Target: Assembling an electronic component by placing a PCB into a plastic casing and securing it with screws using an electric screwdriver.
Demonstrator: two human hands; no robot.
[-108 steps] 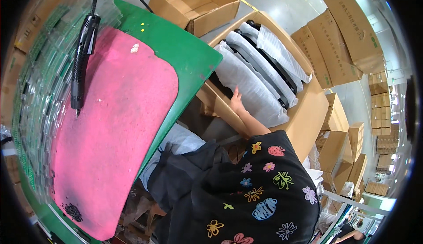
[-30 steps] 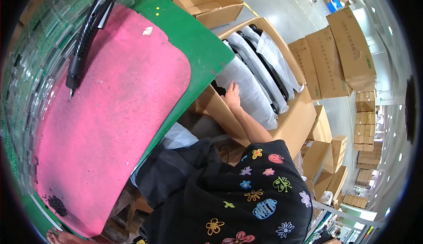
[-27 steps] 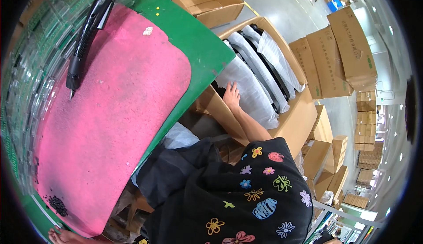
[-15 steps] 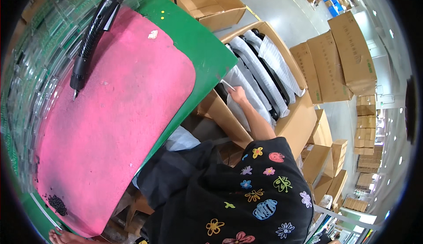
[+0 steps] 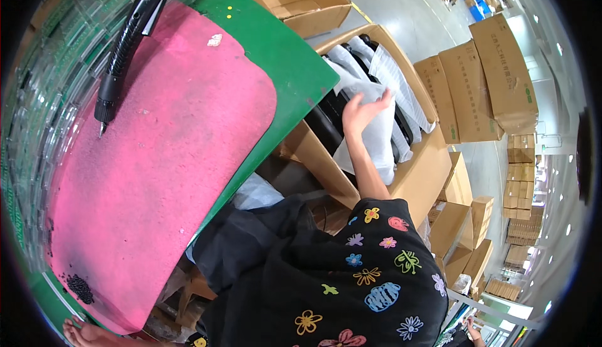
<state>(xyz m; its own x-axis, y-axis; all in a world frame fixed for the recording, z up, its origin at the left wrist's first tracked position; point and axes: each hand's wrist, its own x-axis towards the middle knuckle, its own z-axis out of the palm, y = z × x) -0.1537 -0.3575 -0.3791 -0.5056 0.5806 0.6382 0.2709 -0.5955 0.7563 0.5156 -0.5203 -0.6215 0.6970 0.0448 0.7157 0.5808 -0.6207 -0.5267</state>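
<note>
Okay | right hand, inside carton left edge: fingers spread, gripping nothing | best guide white wrap gently | left hand: hold unclear

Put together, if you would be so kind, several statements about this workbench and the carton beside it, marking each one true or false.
1. The right grip is at the white wrapping inside the carton. True.
2. The left grip is inside the carton too. False: the left grip is near the green table's edge, at lower left.
3. Everything in the carton is fully covered. False: a bare black item shows.
4. Small black pieces lie clustered on the pink mat. True.
</note>
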